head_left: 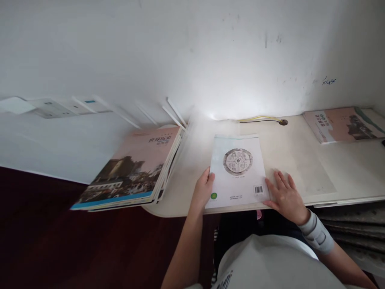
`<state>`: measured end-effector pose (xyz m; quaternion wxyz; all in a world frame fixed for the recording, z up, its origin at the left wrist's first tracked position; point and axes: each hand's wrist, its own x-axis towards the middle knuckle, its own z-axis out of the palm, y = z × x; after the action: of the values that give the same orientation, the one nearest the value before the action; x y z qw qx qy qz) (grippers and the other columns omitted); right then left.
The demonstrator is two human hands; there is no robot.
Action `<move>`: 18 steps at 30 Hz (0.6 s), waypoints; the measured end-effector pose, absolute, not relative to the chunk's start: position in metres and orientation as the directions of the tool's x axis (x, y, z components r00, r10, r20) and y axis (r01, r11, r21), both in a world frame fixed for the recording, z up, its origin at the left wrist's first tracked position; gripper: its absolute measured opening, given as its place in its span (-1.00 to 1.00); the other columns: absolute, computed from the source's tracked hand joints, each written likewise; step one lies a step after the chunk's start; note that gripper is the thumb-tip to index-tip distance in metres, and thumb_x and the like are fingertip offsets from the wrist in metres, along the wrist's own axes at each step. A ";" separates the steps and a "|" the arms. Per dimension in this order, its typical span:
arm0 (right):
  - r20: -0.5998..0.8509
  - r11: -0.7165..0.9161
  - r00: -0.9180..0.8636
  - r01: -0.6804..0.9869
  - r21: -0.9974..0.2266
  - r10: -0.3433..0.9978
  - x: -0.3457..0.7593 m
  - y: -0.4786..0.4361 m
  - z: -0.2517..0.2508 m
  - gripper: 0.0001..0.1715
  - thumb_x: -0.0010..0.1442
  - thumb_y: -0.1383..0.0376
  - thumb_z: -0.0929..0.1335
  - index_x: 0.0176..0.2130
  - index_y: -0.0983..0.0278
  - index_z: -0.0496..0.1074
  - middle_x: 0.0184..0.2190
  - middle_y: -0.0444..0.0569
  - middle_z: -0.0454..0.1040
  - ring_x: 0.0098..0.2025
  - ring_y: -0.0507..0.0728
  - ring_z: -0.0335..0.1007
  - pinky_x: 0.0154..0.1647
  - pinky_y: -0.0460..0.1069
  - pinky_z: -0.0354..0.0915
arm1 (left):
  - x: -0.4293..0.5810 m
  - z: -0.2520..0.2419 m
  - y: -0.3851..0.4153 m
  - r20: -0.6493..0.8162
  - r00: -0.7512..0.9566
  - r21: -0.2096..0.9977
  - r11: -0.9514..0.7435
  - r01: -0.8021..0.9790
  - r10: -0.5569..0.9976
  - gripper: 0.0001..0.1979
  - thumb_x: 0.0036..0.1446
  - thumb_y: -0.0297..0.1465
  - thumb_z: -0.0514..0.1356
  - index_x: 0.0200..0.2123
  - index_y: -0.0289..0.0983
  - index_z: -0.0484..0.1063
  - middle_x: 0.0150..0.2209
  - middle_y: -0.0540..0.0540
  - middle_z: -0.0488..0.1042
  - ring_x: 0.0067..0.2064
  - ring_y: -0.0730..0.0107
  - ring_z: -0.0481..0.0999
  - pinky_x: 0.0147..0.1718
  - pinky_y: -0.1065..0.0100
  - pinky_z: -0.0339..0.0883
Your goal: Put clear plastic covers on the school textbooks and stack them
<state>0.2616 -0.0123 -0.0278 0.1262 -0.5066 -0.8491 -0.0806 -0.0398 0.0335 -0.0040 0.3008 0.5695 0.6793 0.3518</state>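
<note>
A white book [239,184] lies back cover up near the desk's front edge, with a round seal-like print, a green dot and a barcode. My left hand [204,188] is closed on its left edge, thumb on top and the other fingers largely hidden. At the lower right corner my right hand [285,196] rests with spread fingers, its thumb and index finger by the book's right edge. A grey wrist wrap [317,233] covers the right wrist.
To the left, a stack of books [132,164] with a pinkish top cover overhangs the desk [180,206]. More pinkish books [339,124] lie at the far right. Yellow and black cables run along the wall [180,52] to a cable hole [283,122]. Sockets sit on the wall at left.
</note>
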 end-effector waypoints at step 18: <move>0.342 0.493 -0.466 0.870 0.009 0.816 0.265 -0.013 -0.035 -0.27 0.18 -0.09 0.21 0.17 0.29 0.25 0.21 0.37 0.15 0.25 0.41 0.03 0.17 0.33 0.00 | -0.036 -0.028 0.012 0.148 -0.181 0.456 0.096 0.885 0.972 -0.47 0.25 -0.18 -0.10 0.10 -0.43 0.26 0.29 -0.36 0.01 0.33 -0.03 -0.10 0.22 -0.05 -0.06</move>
<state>0.2651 -0.0125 -0.0346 0.1478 -0.4951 -0.8513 -0.0912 -0.0356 0.0124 -0.0283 0.0958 0.6325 0.7340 0.2278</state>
